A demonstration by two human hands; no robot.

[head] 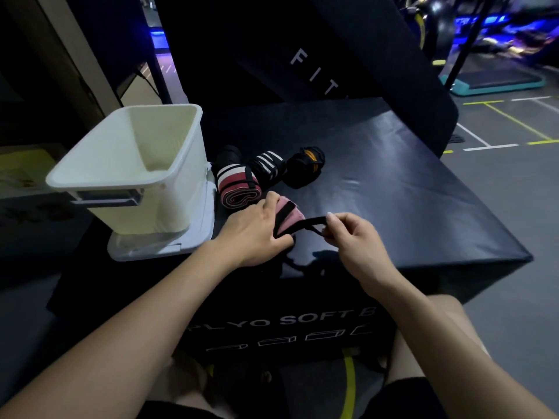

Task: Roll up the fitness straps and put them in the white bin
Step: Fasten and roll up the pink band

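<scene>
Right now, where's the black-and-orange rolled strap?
Head view, centre: black-and-orange rolled strap lies on the plyo box, right of the black-and-white roll.

Below our fingers, on the front face of the black box [302, 328], we read "PLYO SOFT B" in pale capitals; our right forearm cuts the rest off. Well beyond our fingertips, the dark pad [348, 55] leaning behind the box carries the white letters "FIT".

Dim gym, grey floor [499, 182], blue lights [496, 19]
</scene>
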